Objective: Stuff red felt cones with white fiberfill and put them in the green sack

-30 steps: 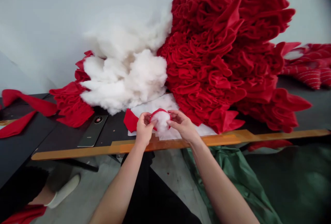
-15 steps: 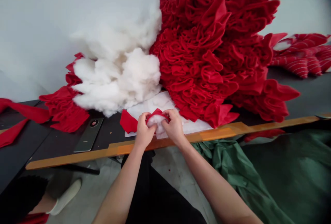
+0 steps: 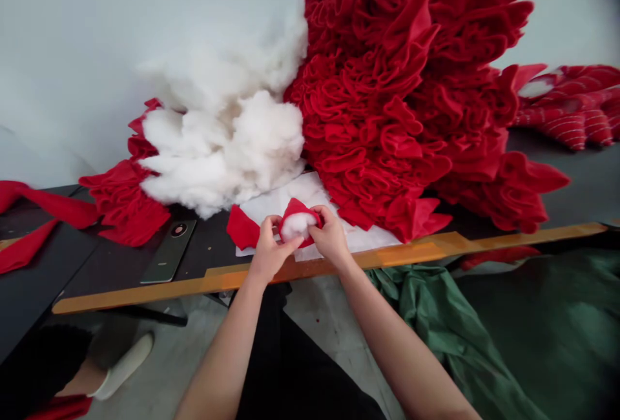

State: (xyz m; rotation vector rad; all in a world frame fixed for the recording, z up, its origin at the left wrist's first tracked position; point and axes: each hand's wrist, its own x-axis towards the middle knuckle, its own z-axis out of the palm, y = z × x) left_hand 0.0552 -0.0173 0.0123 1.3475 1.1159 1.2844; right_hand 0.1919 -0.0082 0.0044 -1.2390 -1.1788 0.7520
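Evidently, the left hand (image 3: 269,257) is gripping the left side of a small red cloth pouch (image 3: 295,204) between fingers and thumb, its thumb reaching to the white stuffing (image 3: 296,222) in the opening. The right hand (image 3: 331,239) is pinching the right side. The pouch is sitting in both hands above a white sheet (image 3: 259,203), near the front edge of the table (image 3: 416,252), its red point facing the back edge. A flat red piece (image 3: 243,229) is lying just beside the left hand; the fluff heap (image 3: 230,148) and the big red pile (image 3: 378,110) are spreading towards the back edge.

The pouch is looking very light and soft, probably giving under any squeeze rather than slipping or breaking. Its cloth rim is seeming the best hold, one side for each hand, since the loose stuffing is likely pulling apart or bulging out if pinched alone.
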